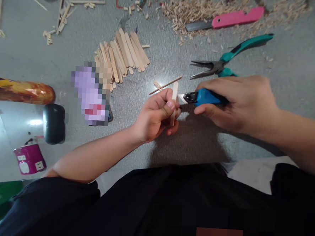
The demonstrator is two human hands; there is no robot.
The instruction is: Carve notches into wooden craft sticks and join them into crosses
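My left hand [155, 117] is closed around a flat wooden craft stick [174, 92], held upright between thumb and fingers. My right hand [237, 101] grips a blue utility knife [204, 97], and its short blade touches the stick's right edge just above my left thumb. Both hands hover above the grey floor, over my lap in black clothing.
A fan of several craft sticks [124, 55] lies ahead on the floor. Teal-handled pliers [230, 56] rest open beyond my right hand. A pink-handled knife [227, 19] lies among wood shavings [196, 11]. Two crossed sticks [163, 85], a black cylinder [53, 123] and a pink box [30, 159] sit nearby.
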